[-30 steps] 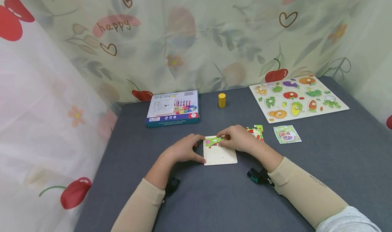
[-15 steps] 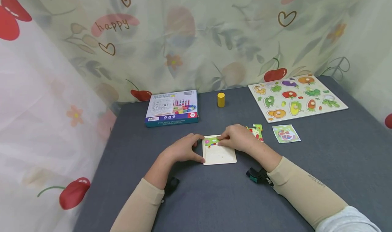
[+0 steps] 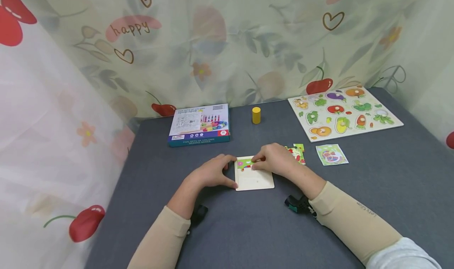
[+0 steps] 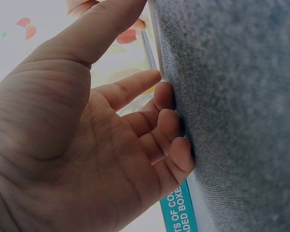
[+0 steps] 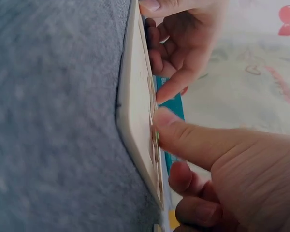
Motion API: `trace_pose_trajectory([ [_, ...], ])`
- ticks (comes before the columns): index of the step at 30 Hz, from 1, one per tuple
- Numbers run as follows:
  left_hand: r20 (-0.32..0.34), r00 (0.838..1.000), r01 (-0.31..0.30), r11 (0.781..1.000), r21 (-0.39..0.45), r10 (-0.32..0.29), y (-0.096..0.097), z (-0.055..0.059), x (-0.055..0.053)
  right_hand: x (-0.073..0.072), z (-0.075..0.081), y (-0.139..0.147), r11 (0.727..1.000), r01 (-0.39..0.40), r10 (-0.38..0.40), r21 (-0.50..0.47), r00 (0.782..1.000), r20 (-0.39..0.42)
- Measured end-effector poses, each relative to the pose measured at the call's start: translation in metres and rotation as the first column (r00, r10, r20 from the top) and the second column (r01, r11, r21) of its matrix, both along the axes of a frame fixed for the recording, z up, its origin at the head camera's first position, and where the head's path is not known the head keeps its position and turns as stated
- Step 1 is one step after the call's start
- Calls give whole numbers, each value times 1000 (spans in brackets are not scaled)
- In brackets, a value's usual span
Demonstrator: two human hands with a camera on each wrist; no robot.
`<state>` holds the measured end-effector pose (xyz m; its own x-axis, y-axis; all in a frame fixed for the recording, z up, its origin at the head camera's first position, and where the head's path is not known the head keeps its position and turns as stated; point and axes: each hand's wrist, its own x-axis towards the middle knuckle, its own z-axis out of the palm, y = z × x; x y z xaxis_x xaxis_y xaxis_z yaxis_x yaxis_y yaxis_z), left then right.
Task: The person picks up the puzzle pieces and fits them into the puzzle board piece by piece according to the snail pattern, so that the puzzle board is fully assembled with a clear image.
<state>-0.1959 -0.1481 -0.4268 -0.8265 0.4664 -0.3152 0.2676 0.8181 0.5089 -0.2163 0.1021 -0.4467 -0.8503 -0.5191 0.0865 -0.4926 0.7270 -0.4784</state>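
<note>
A shallow pale wooden puzzle tray (image 3: 255, 180) lies on the table between the hands. In its upper left sits a green puzzle piece (image 3: 242, 163) with a pink spot and bits of red. My left hand (image 3: 210, 171) touches the tray's left side, its thumb at the near corner and index finger at the far one; the other fingers bend loosely in the left wrist view (image 4: 96, 130). My right hand (image 3: 278, 159) pinches a puzzle piece, mostly hidden by its fingers, at the tray's far part. Behind that hand lie more red-and-green puzzle pieces (image 3: 297, 152), partly covered.
A picture card (image 3: 332, 155) lies right of the loose pieces. Farther back are a vegetable peg board (image 3: 345, 113), a yellow cylinder (image 3: 256, 115) and a flat toy box (image 3: 199, 126). A printed curtain (image 3: 230, 44) hangs behind the grey table (image 3: 241, 233).
Both hands stay nearly still at the tray. The view shifts very slightly; nothing has visibly been picked up or let go.
</note>
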Motion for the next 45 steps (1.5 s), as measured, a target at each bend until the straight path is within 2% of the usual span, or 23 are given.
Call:
trace_pose_trajectory([
  [5, -2, 1000, 4, 1000, 2, -4, 0, 1, 0, -1, 8, 0, 1000, -30, 30, -6, 999, 19],
  [16, 7, 1000, -9, 1000, -2, 9, 0, 0, 0, 14, 45, 2, 997, -59, 58, -39, 998, -23],
  [25, 12, 1000, -14, 1000, 7, 14, -1, -2, -1, 30, 73, 8, 994, -54, 45, -92, 993, -106],
  [31, -5, 1000, 2, 1000, 2, -2, 0, -3, -2, 38, 89, 14, 988, -44, 25, -151, 992, -121],
  [39, -6, 1000, -2, 1000, 6, 2, 0, -3, -1, 45, 106, 26, 979, -36, -2, -202, 983, -185],
  [45, -10, 1000, -2, 1000, 1, 2, 0, -4, -1, 49, 116, 36, 977, -6, -38, -215, 979, -199],
])
